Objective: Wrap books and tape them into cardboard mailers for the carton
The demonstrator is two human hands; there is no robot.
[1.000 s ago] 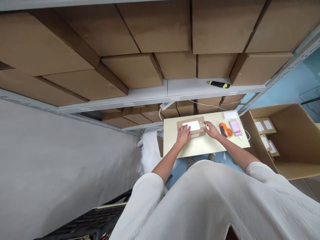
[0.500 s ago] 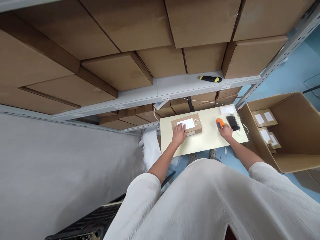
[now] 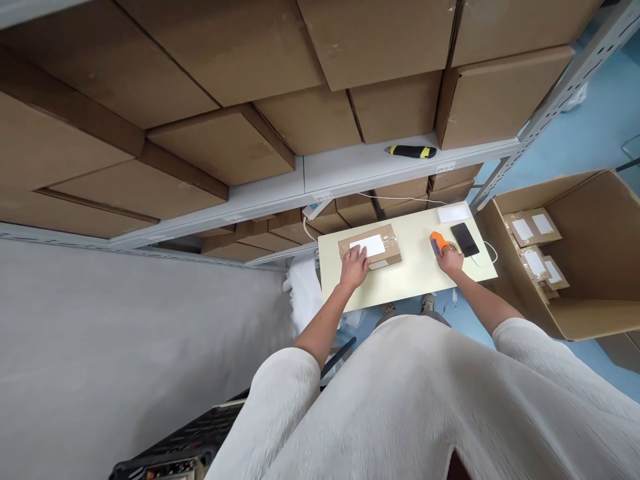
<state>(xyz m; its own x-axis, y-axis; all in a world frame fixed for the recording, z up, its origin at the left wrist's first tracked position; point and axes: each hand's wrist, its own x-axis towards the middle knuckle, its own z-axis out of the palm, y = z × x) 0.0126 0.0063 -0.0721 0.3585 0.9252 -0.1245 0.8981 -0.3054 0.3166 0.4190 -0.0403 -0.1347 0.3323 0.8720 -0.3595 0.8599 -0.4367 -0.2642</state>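
Note:
A small brown cardboard box (image 3: 393,250) lies on the pale table (image 3: 410,283), with clear tape across its top. My left hand (image 3: 355,268) rests on the box's near left side, its fingers stretched out over the edge of a white label (image 3: 374,245). To the right, my right hand (image 3: 451,262) is wrapped round an orange tape dispenser (image 3: 437,239) at the table's surface, apart from the box. Part of the dispenser is hidden by the fingers. A black phone (image 3: 465,239) lies just beyond that hand.
A large open carton (image 3: 590,320) holding several labelled parcels (image 3: 533,228) stands right of the table. Shelves with brown boxes (image 3: 280,47) rise behind it. A black-and-yellow utility knife (image 3: 411,152) lies on the shelf. White paper (image 3: 453,213) and a white cable (image 3: 493,250) are nearby.
The camera view has shifted slightly. My left hand stays on the box, and my right hand keeps hold of the tape dispenser in nearly the same place.

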